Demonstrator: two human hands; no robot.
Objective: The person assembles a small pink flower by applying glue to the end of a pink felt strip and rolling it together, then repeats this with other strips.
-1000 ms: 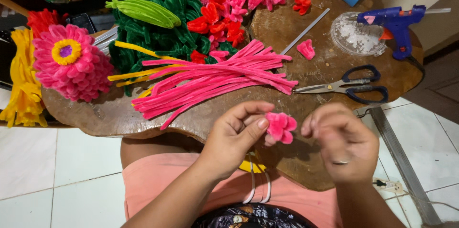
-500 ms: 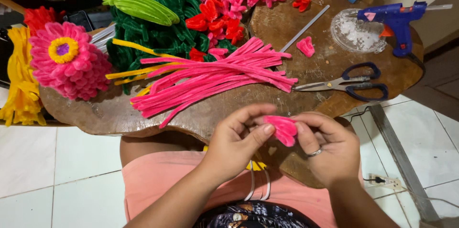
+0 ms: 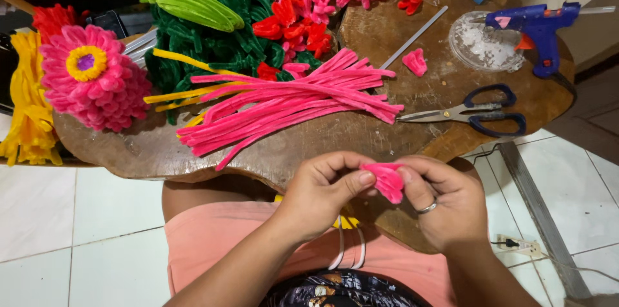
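This was a home craft corner, set up for making flowers from chenille stems. A rough, irregular wooden slab served as the surface (image 3: 412, 133), standing on a white tiled floor (image 3: 84, 217) with a wall socket (image 3: 521, 244) low at four o'clock. Craft supplies crowded it: a bundle of pink stems (image 3: 290, 104) at the centre, a finished pink flower (image 3: 93, 78) at nine o'clock, green stems (image 3: 206, 43) at eleven, and a blue glue gun (image 3: 538, 27) and scissors (image 3: 480, 112) at two o'clock.
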